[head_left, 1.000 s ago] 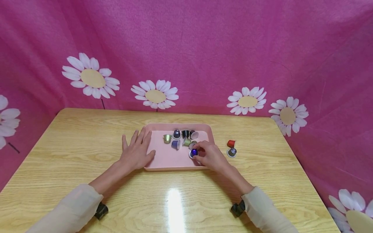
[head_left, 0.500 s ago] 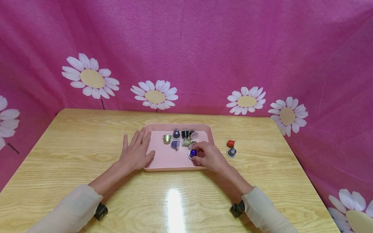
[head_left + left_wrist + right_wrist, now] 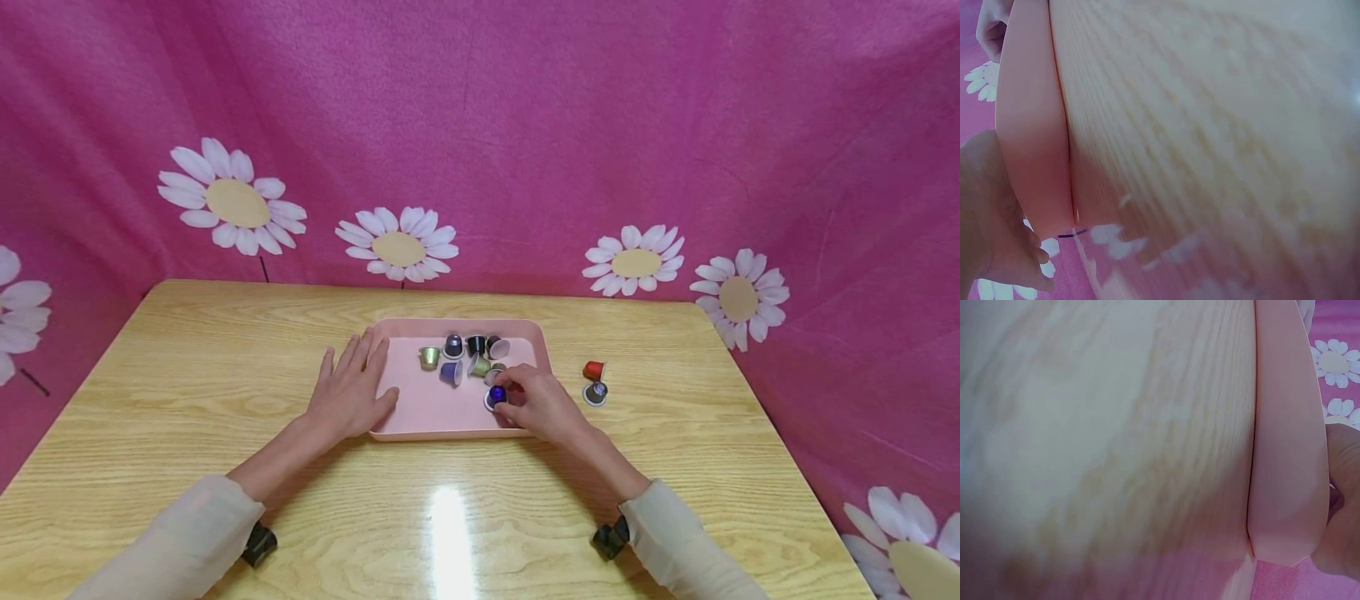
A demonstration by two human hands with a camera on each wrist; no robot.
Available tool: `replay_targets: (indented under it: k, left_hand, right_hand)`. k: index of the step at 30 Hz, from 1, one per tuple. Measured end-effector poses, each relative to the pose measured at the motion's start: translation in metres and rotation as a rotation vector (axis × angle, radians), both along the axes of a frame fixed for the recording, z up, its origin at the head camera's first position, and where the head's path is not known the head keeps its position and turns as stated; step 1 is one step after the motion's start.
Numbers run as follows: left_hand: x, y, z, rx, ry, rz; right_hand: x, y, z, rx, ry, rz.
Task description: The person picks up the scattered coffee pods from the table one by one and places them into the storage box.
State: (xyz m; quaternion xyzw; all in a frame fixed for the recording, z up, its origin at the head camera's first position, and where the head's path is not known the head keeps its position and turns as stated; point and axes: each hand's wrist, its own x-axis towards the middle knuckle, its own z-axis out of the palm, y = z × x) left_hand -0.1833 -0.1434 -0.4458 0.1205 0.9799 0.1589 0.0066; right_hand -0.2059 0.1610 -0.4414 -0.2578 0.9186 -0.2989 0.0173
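My right hand [image 3: 543, 404] reaches over the near right corner of a pink tray [image 3: 420, 417] and pinches a shiny blue coffee capsule [image 3: 497, 395] between thumb and fingers. The capsule stands upright in the tray, its pale rim at the bottom. My left hand [image 3: 348, 396] rests with straight fingers along the tray's left rim. Behind the pinched capsule lie more coffee capsules: a pale green one [image 3: 429, 358], a violet-blue one [image 3: 451, 372], a black one [image 3: 476, 345] and others. One beside the right fingers is partly hidden. Both wrist views show mostly the tray's outer wall.
On the wooden table [image 3: 345, 517], right of the tray, a red capsule [image 3: 594, 370] lies on its side by an upright dark grey capsule [image 3: 596, 392]. A pink daisy-printed cloth [image 3: 510, 150] hangs behind the table and along its sides.
The little finger of my left hand has drawn slightly in toward the other fingers. My right hand keeps its pinch on the blue capsule at practically the same spot.
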Motion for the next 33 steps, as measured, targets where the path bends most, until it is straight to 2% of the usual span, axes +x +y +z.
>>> replay_targets:
  k: [12,25,33]
  left_hand:
    - [0.0008,0.0003,0.0001,0.015,0.006,-0.005]
    - [0.0004,0.0002,-0.0006,-0.002,0.008,-0.006]
    - [0.0015,0.001,0.0004,0.001,0.012,-0.007]
  right_hand:
    - [-0.0003,0.0008,-0.001,0.008,0.026,0.016]
    - [-0.0002,0.0001,-0.0002,0.032,-0.005,0.005]
    - [0.0001,-0.0006,0.001,0.029,0.004,0.011]
